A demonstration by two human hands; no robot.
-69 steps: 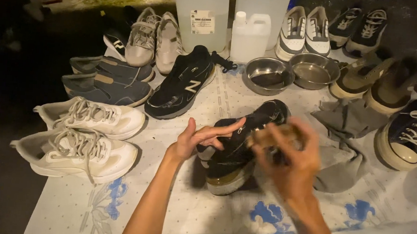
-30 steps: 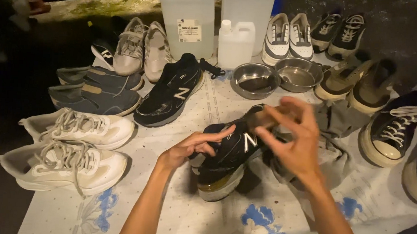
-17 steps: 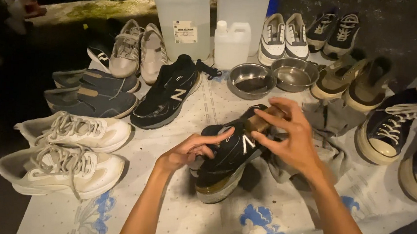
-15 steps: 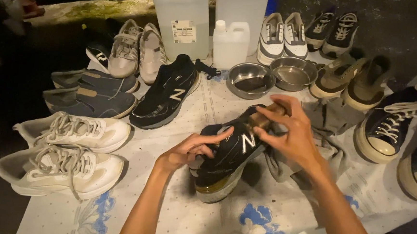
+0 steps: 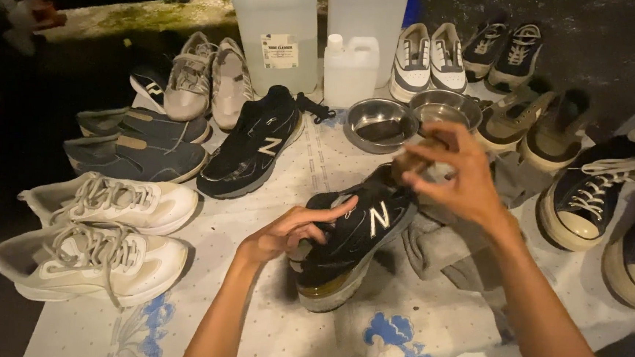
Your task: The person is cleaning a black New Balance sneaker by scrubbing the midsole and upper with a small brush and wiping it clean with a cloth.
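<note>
Black sneaker (image 5: pixel 350 239) sits tilted at centre frame on the white cloth (image 5: pixel 271 330), my left hand (image 5: pixel 285 232) gripping its heel collar. Since half a second ago my right hand (image 5: pixel 461 172) has lifted off the toe, up toward the steel bowls (image 5: pixel 379 123), fingers closed on a brown brush (image 5: pixel 410 161). Grey rag (image 5: pixel 453 245) lies just right of the shoe. Its black mate (image 5: pixel 249 148) stands upper left, white sneakers (image 5: pixel 101 228) far left.
</note>
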